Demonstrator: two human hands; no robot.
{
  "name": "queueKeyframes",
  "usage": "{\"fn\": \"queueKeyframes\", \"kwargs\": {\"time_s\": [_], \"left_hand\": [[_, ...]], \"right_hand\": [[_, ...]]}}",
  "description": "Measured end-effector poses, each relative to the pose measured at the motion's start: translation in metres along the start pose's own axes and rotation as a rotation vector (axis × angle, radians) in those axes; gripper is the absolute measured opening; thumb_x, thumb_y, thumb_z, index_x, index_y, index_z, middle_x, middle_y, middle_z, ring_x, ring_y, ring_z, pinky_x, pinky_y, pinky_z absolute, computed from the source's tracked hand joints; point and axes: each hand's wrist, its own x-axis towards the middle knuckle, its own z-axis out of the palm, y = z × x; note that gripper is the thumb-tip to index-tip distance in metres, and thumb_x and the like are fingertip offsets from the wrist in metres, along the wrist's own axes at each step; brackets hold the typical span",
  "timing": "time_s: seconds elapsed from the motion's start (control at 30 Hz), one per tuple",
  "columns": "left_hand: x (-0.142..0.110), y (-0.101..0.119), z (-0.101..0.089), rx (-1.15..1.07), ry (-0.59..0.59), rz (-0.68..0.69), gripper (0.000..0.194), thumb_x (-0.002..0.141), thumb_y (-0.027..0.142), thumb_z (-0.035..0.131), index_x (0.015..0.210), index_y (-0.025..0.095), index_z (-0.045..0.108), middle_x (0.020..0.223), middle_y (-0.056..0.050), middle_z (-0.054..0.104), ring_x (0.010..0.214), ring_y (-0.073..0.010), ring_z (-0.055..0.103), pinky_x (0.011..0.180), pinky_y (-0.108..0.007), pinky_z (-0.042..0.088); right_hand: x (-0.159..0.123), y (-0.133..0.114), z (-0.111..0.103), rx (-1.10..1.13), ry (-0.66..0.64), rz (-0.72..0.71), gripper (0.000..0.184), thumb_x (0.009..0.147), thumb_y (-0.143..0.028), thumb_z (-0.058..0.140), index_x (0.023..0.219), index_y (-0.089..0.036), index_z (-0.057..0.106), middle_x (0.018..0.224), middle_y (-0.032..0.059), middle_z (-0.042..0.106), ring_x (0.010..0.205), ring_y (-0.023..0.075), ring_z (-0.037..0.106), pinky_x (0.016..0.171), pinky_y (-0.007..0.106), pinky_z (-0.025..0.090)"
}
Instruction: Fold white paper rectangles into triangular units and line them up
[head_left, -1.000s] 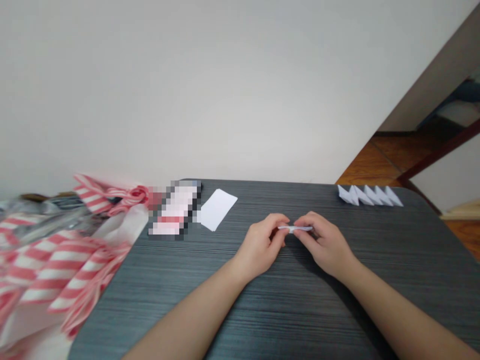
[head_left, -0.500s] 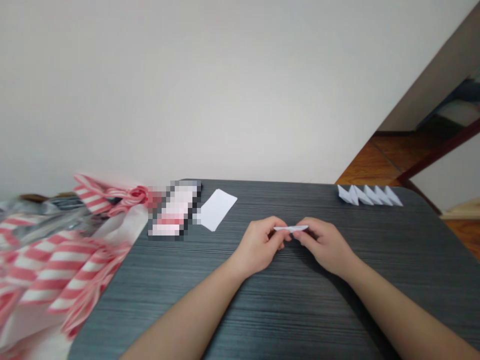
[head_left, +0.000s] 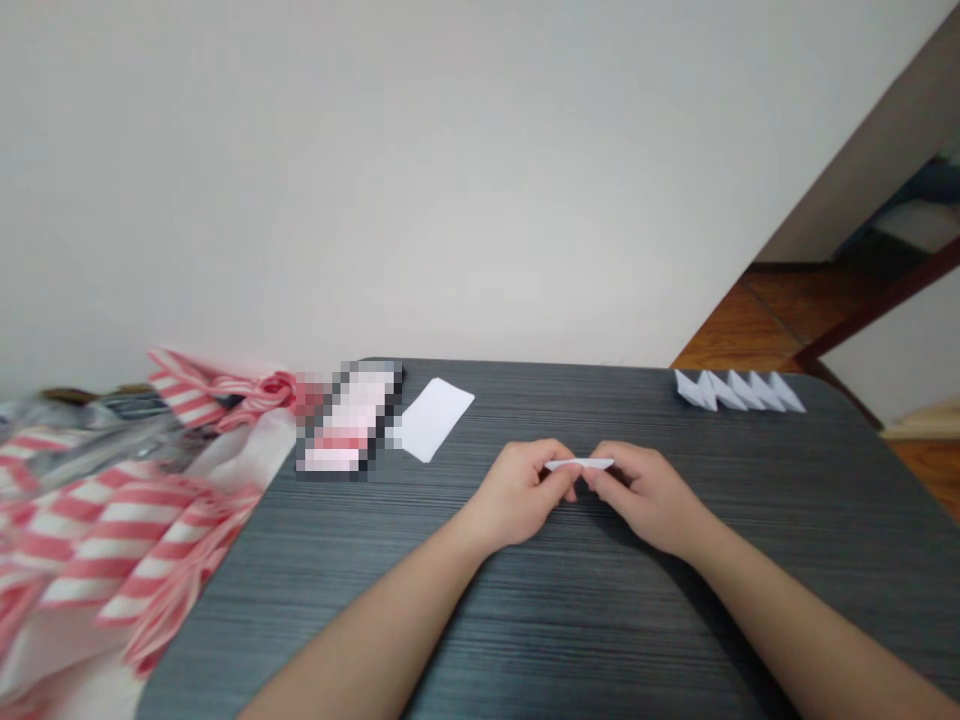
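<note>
Over the middle of the dark table (head_left: 480, 610), my two hands hold a small folded piece of white paper (head_left: 598, 463) between them, seen nearly edge-on. My left hand (head_left: 525, 490) pinches its left part with thumb and fingers. On the other side my right hand (head_left: 649, 495) pinches the right part, its thumb tip close to the left thumb. Most of the paper's faces are hidden by the fingers. Flat white paper sheets (head_left: 436, 420) lie to the left of my hands. At the back right, several folded white paper pieces (head_left: 739, 391) sit in a row.
A blurred-out phone-like object (head_left: 352, 415) lies at the table's back left. Red-and-white striped cloth (head_left: 135, 530) is heaped beyond the left edge. A pale wall (head_left: 480, 200) rises behind the table. Wooden floor (head_left: 739, 315) shows at the right.
Both thumbs have drawn slightly closer together on the folded paper, which has dipped a little. The sheets and the row of folded pieces have not moved.
</note>
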Motion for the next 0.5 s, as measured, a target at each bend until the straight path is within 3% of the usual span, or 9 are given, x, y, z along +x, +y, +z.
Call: {"fn": "queueKeyframes", "kwargs": {"time_s": [0.27,0.5], "left_hand": [[-0.0005,-0.0017,-0.0006,0.039,-0.028,0.010,0.028,0.093,0.033,0.051,0.075,0.016,0.064,0.064,-0.001,0.064,0.055,-0.0109,0.054,0.052,-0.020,0.037],[0.0014,0.0000,0.0012,-0.028,0.028,-0.020,0.027,0.094,0.035,0.050,0.077,0.016,0.062,0.063,0.000,0.064,0.051,-0.0100,0.054,0.051,-0.020,0.040]], "right_hand": [[0.0006,-0.0041,-0.0019,0.020,-0.020,0.035,0.021,0.091,-0.025,0.057,0.072,-0.019,0.062,0.062,-0.0027,0.057,0.058,0.0126,0.051,0.056,0.023,0.036],[-0.0004,-0.0049,-0.0027,0.069,0.004,0.115,0.020,0.092,-0.025,0.056,0.073,-0.019,0.061,0.063,-0.0028,0.056,0.058,0.0121,0.049,0.055,0.023,0.035]]}}
